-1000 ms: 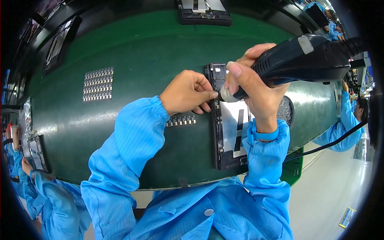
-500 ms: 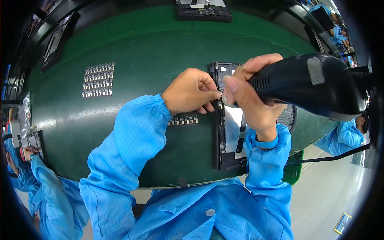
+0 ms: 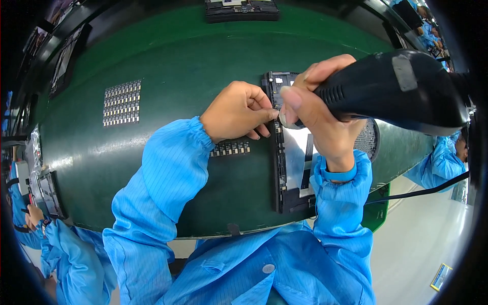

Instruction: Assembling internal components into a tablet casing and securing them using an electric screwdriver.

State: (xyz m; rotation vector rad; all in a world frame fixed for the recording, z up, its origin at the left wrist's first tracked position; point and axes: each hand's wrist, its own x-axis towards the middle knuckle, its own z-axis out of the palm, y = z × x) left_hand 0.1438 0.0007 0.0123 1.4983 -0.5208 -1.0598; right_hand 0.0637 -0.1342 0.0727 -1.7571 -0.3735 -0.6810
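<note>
In front of me an opened black electronic device (image 3: 295,152) lies on the green table, with a silver panel and small parts along its left side. My right hand (image 3: 325,119) is closed around a black electric screwdriver (image 3: 378,94). The tool slants up to the right; its tip is hidden behind my fingers. My left hand (image 3: 234,112) pinches thumb and forefinger together at the device's upper left edge, close to the right fingertips. Whatever sits in that pinch is too small to make out. A short strip of small parts (image 3: 231,148) lies below my left hand.
A larger sheet of small parts (image 3: 122,103) lies left on the green table (image 3: 168,76). Another black device (image 3: 241,11) stands at the far edge. A round mesh object (image 3: 367,140) is behind my right wrist. A black cable (image 3: 422,194) runs right. A co-worker's hand (image 3: 34,216) is at the left.
Both hands and the device sit slightly higher in the picture, as the view has shifted a little. My grip on the screwdriver and the left pinch look the same.
</note>
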